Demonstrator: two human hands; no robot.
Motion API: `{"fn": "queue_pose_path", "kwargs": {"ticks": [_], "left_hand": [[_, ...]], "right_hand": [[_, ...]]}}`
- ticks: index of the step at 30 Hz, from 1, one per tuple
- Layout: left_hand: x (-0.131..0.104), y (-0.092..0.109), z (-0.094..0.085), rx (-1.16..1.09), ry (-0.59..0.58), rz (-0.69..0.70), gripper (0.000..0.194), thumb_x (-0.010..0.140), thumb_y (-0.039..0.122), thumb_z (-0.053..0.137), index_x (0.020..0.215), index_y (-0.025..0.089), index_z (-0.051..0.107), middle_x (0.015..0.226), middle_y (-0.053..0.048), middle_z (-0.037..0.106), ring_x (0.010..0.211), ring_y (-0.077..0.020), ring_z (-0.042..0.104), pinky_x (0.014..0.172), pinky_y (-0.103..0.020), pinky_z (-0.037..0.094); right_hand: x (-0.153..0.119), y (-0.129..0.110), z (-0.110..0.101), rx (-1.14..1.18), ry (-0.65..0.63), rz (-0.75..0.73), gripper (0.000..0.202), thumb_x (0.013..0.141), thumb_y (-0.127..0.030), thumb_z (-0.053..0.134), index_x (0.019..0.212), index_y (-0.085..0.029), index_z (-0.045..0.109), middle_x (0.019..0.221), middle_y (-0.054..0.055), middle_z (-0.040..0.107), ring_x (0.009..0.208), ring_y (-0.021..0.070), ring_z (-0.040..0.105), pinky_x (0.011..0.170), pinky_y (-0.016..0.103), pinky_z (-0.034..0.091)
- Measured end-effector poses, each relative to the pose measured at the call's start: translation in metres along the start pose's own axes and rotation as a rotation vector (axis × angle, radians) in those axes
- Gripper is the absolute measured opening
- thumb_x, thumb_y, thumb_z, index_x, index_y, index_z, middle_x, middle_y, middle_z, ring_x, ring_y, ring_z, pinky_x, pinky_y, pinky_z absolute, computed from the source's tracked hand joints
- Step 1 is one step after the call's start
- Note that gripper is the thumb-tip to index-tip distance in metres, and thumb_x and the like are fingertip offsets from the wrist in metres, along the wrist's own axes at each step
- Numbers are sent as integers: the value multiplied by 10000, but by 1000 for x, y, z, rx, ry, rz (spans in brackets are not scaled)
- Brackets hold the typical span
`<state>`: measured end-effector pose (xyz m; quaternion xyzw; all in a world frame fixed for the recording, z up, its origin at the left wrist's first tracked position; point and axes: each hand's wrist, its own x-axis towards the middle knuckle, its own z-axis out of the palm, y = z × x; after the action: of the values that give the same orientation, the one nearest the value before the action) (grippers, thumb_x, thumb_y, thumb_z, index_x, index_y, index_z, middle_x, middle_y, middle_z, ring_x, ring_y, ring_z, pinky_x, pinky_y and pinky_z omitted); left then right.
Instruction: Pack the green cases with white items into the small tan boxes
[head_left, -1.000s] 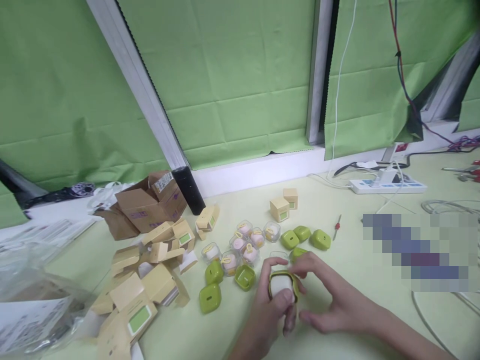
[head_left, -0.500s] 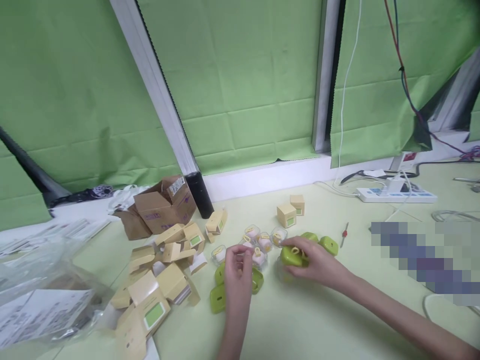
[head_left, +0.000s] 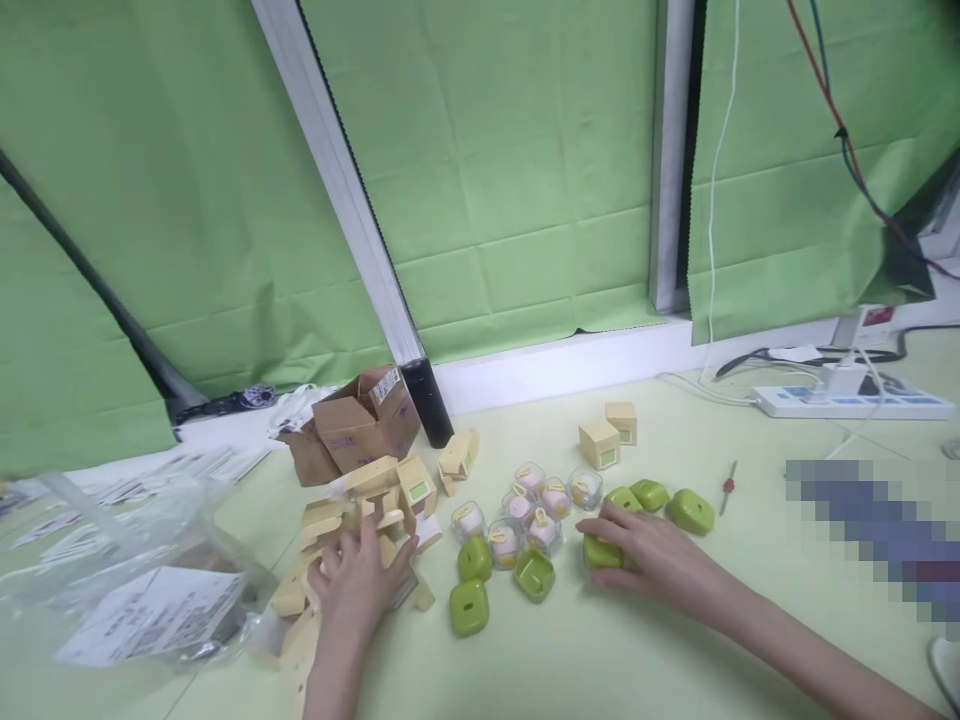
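My left hand (head_left: 356,575) reaches over a pile of opened small yellow cartons (head_left: 394,480), its fingers spread and touching or just above them. My right hand (head_left: 645,550) has its fingers and thumb around a green square plastic cover (head_left: 600,552) at the table. Between the hands sit several small clear cases with pinkish-white contents and yellow loops (head_left: 543,528). In front of these cases lie green covers (head_left: 469,607), one with its hollow side up (head_left: 534,574). More green covers (head_left: 691,511) lie beyond my right hand.
Two closed yellow cartons (head_left: 600,444) stand at the back. A brown cardboard box (head_left: 367,425) and a black cylinder (head_left: 427,402) are at the wall. A plastic bag (head_left: 142,590) lies left. A power strip (head_left: 847,402) and a red-handled small tool (head_left: 728,486) are right.
My left hand has moved left from the clear cases to the carton pile, its fingers opening out. My right hand stays around a green cover, now lower. The view has shifted slightly.
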<state>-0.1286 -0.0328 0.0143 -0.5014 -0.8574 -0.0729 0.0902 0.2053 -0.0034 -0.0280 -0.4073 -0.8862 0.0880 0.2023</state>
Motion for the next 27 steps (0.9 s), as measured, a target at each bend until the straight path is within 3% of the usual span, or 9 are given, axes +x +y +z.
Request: {"fn": "queue_pose_path", "kwargs": {"ticks": [6,9,13,16,18,20,22,25,27], "left_hand": [[21,-3,-1,-19,-27,13,687,754,560,337,1202,45,414,1164,-277,525,1131,-451,424,905,-551,250],[39,-6,-6,-15,-35,96,598,670,406,498,1196,124,454,1258,-234,480,1179,-436,389,913,-544,257],[51,-6,-15,-40,-16,207,447,607,186,501,1050,166,557,1136,-163,605,1155,-362,441,956,-520,245],[49,-3,-30,-85,64,254,352,667,227,479,997,159,579,1084,-166,623,1127,-343,461,988,-504,228],[42,2,-43,-132,128,265,391,721,333,457,1055,151,547,1120,-160,591,1106,-324,480,961,-458,306],[30,14,-56,-331,192,274,460,741,427,444,1109,158,503,1155,-135,555,1079,-286,507,910,-398,388],[11,34,-65,-782,204,267,499,717,466,494,1113,162,494,1148,-120,551,1037,-269,539,874,-381,429],[-26,77,-65,-1486,-37,181,492,740,437,487,1148,164,476,1087,-109,604,974,-265,581,803,-382,468],[-53,107,-57,-1774,-357,229,480,777,444,470,1164,160,480,1099,-114,612,997,-260,579,812,-370,471]], "right_hand": [[3,0,3,-62,14,-14,353,742,-341,671,1061,-248,552,929,45,633,739,243,616,625,343,451],[2,-2,6,-121,48,-11,322,745,-319,668,1036,-243,554,892,34,634,671,226,612,587,327,442],[1,-4,14,-150,55,-27,335,750,-297,674,1052,-217,555,882,53,639,737,245,621,651,355,461],[0,-5,22,-169,60,-54,327,769,-247,645,1079,-193,555,901,84,637,812,271,608,705,392,464],[-2,-3,23,-176,62,-76,326,784,-237,618,1098,-183,553,925,97,635,830,272,599,728,407,466],[-4,-1,19,-108,101,-70,376,807,-279,592,1164,-185,524,983,102,631,888,272,590,777,422,463],[-6,1,7,83,185,16,472,827,-365,564,1259,-209,458,1060,96,620,966,268,578,819,424,466],[-7,3,-19,524,316,264,521,821,-498,526,1280,-263,447,1107,70,616,986,258,589,803,401,501],[-6,3,-33,822,383,390,514,808,-539,521,1247,-275,483,1142,65,609,976,254,602,787,384,520]]}}
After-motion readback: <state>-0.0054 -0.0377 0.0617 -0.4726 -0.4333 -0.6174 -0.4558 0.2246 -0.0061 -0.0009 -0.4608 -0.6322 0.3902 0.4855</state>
